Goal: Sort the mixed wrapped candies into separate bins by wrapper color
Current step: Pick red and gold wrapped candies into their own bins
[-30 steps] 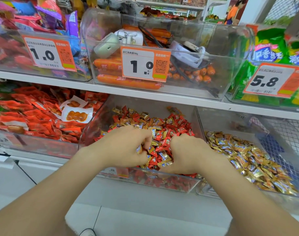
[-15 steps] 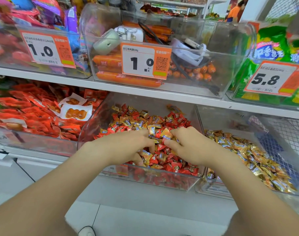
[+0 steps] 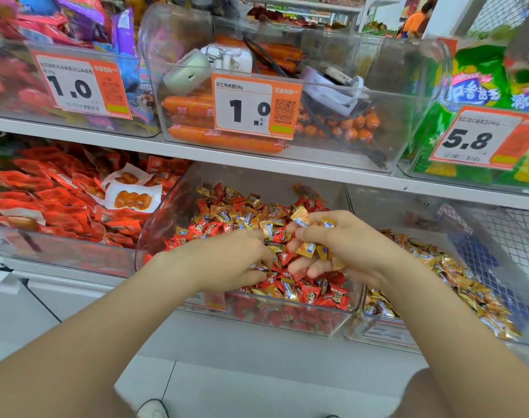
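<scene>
Our right hand hovers over the right half of the clear mixed bin, its grip curled round several gold-wrapped candies whose long axes point every way. Our left hand lies palm down on the red-and-gold heap near the bin's front edge. We cannot tell whether its grip holds anything. The gold-candy bin stands just beside, rightward.

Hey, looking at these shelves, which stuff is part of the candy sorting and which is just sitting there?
Part of the job: mixed candy bin, red candies, gold candies pinched in the right hand, gold-candy bin, left hand in the pile.

Just lying about: sausages, price tag, white devices, red snack packets, green bags.
</scene>
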Available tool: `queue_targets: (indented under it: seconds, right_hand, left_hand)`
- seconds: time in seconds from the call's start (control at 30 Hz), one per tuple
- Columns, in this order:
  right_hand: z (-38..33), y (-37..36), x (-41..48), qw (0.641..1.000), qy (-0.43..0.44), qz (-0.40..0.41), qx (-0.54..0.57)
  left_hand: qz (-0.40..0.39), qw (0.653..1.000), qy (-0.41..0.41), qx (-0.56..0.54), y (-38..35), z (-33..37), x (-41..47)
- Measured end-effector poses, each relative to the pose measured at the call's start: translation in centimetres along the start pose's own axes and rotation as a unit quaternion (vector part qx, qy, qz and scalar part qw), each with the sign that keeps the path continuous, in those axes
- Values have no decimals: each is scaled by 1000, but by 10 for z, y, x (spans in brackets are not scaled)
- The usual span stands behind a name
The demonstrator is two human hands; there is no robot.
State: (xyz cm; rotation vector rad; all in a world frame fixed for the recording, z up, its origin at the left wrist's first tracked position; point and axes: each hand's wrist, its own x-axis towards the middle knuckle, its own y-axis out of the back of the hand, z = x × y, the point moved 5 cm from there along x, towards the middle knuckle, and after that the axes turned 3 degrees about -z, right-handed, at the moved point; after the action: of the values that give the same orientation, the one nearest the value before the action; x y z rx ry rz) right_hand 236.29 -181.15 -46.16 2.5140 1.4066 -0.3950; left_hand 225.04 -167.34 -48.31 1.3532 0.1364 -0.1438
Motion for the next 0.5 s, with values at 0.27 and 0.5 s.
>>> queue_targets:
  seconds: [0.27, 0.5]
  right_hand:
    - [-1, -2, 1, 977, -25, -12, 210]
    - [3, -3, 4, 981, -24, -35, 187]
  left_hand:
    - [42, 998, 15, -38, 7, -6, 0]
    - [78, 994, 5, -78, 5, -11, 0]
